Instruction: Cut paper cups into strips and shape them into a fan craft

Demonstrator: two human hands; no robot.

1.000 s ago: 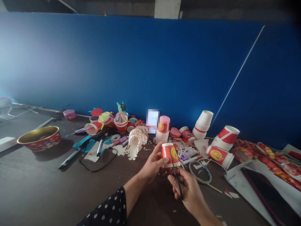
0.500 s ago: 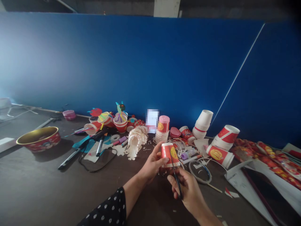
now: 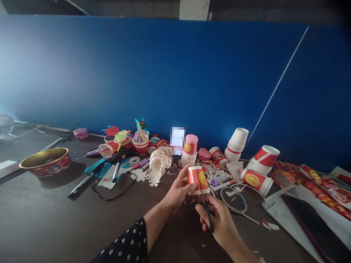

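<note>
My left hand (image 3: 179,191) is closed around the left side of a red paper cup (image 3: 193,176) with a yellow emblem, thumb on the front and fingers behind. My right hand (image 3: 215,217) grips black-handled scissors (image 3: 207,212). Their blades point up and lie against the cup's front near its lower edge. Whether the blades are closed on the paper, I cannot tell. Just behind the cup stands a stack of cups (image 3: 191,148) with a pink top. To the left of it lies a row of white cut paper cups (image 3: 160,162).
A gold-lined red bowl (image 3: 45,166) stands at the left, near a marker (image 3: 116,170) and a black cord (image 3: 109,199). Cup figures (image 3: 141,144) stand behind. More cups (image 3: 256,179), a looped tube (image 3: 233,210) and a dark phone-like slab (image 3: 315,223) lie right. A blue partition (image 3: 164,73) rises behind.
</note>
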